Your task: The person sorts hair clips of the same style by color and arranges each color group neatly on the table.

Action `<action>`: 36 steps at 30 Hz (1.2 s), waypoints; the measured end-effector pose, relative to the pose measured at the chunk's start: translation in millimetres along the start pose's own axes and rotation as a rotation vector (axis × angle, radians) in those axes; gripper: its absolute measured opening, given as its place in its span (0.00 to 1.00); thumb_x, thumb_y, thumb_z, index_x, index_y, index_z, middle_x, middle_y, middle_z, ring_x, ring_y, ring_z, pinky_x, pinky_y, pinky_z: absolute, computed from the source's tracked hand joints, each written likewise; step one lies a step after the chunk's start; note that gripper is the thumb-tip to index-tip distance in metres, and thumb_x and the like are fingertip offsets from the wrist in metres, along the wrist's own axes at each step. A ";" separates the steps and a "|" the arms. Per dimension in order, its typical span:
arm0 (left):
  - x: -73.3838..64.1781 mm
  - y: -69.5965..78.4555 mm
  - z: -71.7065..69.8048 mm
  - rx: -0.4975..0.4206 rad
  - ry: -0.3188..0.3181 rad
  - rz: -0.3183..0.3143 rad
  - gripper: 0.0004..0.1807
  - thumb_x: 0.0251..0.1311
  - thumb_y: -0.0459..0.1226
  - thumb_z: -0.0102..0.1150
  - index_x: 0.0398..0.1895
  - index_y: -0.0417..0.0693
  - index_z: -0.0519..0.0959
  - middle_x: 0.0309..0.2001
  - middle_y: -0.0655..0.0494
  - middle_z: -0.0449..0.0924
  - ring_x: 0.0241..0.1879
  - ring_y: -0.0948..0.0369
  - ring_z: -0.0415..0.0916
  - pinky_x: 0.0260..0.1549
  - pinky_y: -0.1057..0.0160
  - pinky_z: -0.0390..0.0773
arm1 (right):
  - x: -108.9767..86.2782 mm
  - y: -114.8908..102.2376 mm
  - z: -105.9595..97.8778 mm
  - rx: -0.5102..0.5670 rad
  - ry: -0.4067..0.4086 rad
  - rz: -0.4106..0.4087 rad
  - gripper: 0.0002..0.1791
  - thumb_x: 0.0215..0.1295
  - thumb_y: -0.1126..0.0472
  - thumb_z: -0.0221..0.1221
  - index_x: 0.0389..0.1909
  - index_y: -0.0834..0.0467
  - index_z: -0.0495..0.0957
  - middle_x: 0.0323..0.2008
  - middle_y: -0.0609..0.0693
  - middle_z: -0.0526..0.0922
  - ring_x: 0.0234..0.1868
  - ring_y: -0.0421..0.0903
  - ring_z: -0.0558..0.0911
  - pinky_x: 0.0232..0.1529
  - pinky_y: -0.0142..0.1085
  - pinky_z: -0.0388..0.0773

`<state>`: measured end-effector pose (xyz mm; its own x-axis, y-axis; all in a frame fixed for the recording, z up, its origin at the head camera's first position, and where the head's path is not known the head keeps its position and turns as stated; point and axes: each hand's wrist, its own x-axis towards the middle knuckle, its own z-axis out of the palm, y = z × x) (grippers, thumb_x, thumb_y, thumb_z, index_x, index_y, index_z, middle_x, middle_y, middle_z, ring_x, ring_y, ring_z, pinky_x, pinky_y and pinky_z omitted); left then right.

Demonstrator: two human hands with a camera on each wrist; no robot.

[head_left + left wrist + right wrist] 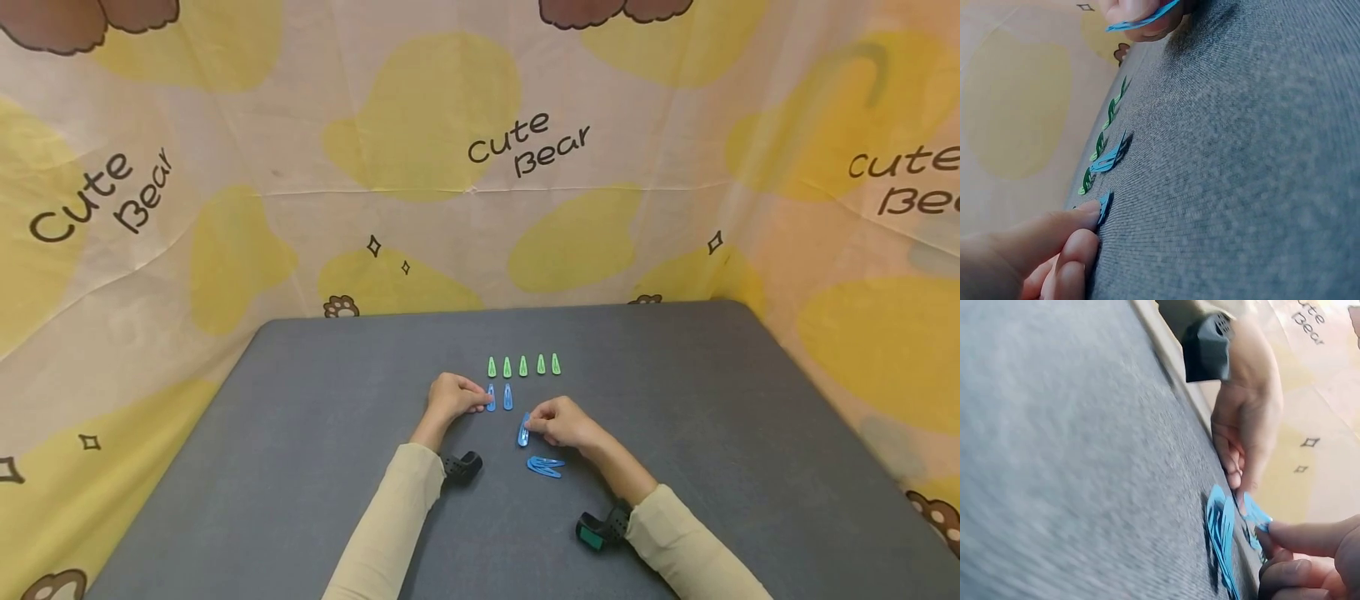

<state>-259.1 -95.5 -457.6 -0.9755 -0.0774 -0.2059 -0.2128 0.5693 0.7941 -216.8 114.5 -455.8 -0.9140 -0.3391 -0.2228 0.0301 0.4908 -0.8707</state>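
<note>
My left hand [453, 398] pinches a blue snap hair clip [491, 403] at the left end of a short blue row; in the left wrist view the fingertips partly cover that clip [1105, 206]. Just right of it lies a second blue clip [508, 397]. Between thumb and fingers, my right hand [564, 422] holds another blue clip [522, 432], raised off the table in the left wrist view. Below that hand, a few more blue clips [545, 467] lie overlapping, fanned out. Several green snap clips [523, 367] form a row behind the blue ones.
The grey cloth-covered table [300, 500] extends around both hands. Its far edge meets a hanging printed curtain [420, 117], which also runs along the left and right sides. Dark camera mounts [462, 468] sit at both wrists, close above the table.
</note>
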 end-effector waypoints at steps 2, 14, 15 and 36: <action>0.5 -0.9 0.5 -0.006 0.001 0.001 0.09 0.43 0.38 0.76 0.24 0.43 0.87 0.18 0.56 0.85 0.15 0.72 0.75 0.20 0.73 0.75 | 2.2 -0.1 -1.6 0.012 0.007 0.027 0.10 0.63 0.63 0.60 0.28 0.67 0.81 0.11 0.42 0.65 0.14 0.36 0.63 0.19 0.29 0.59; 0.5 0.0 0.1 -0.016 0.002 -0.008 0.08 0.43 0.37 0.76 0.23 0.43 0.87 0.17 0.55 0.85 0.14 0.71 0.75 0.19 0.73 0.75 | 16.7 -0.4 -13.1 0.041 0.066 0.110 0.10 0.58 0.59 0.66 0.32 0.64 0.86 0.11 0.40 0.64 0.15 0.37 0.61 0.20 0.30 0.58; 0.4 0.3 0.0 -0.017 0.002 -0.008 0.08 0.43 0.37 0.76 0.23 0.42 0.87 0.17 0.55 0.85 0.14 0.71 0.75 0.19 0.73 0.75 | 18.0 -0.2 -14.2 0.047 0.072 0.119 0.11 0.57 0.59 0.66 0.32 0.64 0.87 0.11 0.40 0.64 0.15 0.37 0.61 0.20 0.30 0.58; -1.6 1.0 -1.0 -0.006 -0.003 -0.004 0.07 0.44 0.38 0.75 0.23 0.43 0.87 0.20 0.54 0.86 0.16 0.69 0.77 0.20 0.73 0.74 | 42.7 -3.1 -30.3 0.050 0.071 0.152 0.12 0.54 0.56 0.69 0.31 0.62 0.87 0.10 0.39 0.62 0.15 0.37 0.60 0.20 0.30 0.56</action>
<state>-257.7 -95.6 -455.9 -0.9744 -0.0772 -0.2109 -0.2171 0.5645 0.7964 -268.2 122.8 -449.3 -0.9234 -0.2058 -0.3240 0.1889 0.4913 -0.8503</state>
